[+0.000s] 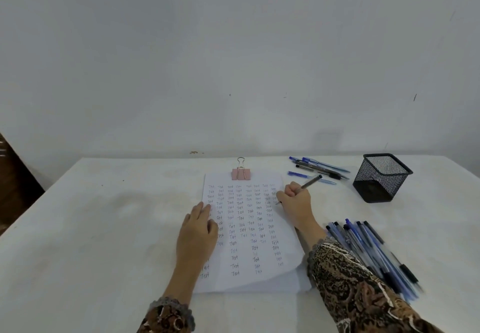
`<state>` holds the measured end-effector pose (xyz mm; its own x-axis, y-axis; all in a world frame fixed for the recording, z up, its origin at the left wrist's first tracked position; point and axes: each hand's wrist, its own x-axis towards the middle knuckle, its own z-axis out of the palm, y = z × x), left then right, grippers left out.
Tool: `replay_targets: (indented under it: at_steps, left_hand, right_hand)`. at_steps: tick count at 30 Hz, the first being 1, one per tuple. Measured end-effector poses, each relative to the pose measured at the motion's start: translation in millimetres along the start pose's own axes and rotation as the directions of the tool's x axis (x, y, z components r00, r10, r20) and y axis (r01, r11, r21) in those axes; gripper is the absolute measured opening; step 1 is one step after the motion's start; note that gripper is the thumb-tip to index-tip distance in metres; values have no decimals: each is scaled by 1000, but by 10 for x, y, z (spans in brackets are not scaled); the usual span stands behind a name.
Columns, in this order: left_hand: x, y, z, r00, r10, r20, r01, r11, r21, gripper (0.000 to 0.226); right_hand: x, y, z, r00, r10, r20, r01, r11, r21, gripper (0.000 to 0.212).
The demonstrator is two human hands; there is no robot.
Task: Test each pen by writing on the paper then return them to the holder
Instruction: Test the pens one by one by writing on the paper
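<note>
A stack of white paper (249,231) lies in the middle of the table, covered with rows of the handwritten word "Test". My right hand (294,199) grips a dark pen (310,182) with its tip on the paper's upper right edge. My left hand (198,231) rests flat on the paper's left side, fingers straight. A black mesh pen holder (381,177) stands at the back right and looks empty. Several blue and black pens (319,168) lie behind the paper, left of the holder. Another pile of several pens (374,252) lies at the right, partly behind my right sleeve.
A pink binder clip (241,173) holds the paper at its top edge. The white table (104,229) meets a plain wall at the back. A dark brown object (13,177) stands past the table's left edge.
</note>
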<state>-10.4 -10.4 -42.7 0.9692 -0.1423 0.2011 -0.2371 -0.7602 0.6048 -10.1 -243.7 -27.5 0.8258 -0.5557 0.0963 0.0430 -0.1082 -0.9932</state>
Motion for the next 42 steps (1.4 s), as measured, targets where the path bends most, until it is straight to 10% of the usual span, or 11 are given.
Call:
replay_targets:
  at_steps: [42]
  left_hand:
    - [-1,6,11,999,21,-36,-21,1000,-11,40]
  right_hand:
    - [1,-11,-3,995,-95,-29,91,988,-124,52]
